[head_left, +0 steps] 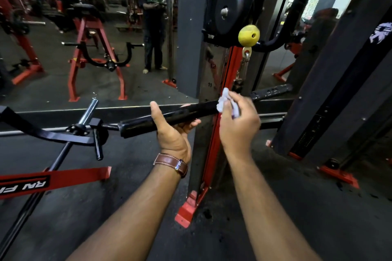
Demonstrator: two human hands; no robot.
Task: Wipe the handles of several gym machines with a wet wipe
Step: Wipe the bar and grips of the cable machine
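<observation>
My left hand point(172, 127) grips the bar point(169, 117); my right hand point(237, 121) pinches the wipe point(223, 99). The hanging bar could swing, and the wipe may slip off

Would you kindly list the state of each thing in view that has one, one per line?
bar: roughly level, cradled from below by the left hand.
left hand: palm up, fingers curled round the bar.
wipe: crumpled, pinched in the right hand, touching the bar.
right hand: gripping the wipe above the bar.
watch: strapped on the left wrist.
yellow ball: hanging by the cable clip, untouched.
</observation>
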